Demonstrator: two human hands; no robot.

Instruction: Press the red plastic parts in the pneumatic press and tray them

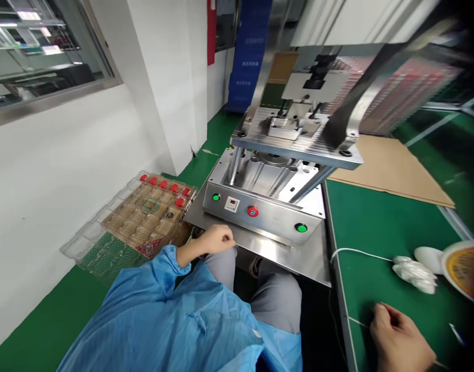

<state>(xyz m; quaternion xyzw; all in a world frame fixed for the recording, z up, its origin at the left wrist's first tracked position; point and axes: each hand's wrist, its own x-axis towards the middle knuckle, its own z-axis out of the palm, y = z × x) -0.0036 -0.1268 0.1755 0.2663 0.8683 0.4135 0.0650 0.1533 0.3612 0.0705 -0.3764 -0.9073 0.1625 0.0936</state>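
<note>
My left hand (217,239) is curled into a loose fist above my left knee, just in front of the metal press machine (268,214). Nothing shows in its fingers. The press has a green button (216,197) at its left, another green button (301,227) at its right, a red button (253,211) between them and a small display (232,204). On its upper plate sits a metal fixture (285,128). At the lower right, my right hand (401,338) is closed over the green tabletop (368,227). A thin white cord (356,321) runs up to it; its grip is hidden.
Clear plastic trays (143,217) with several red parts lie left of the press. A cardboard sheet (392,170), a bundled white cable (415,274) and a round white-rimmed object (467,266) rest on the right table. Stacked trays (407,93) stand behind; a white pillar (163,77) is at left.
</note>
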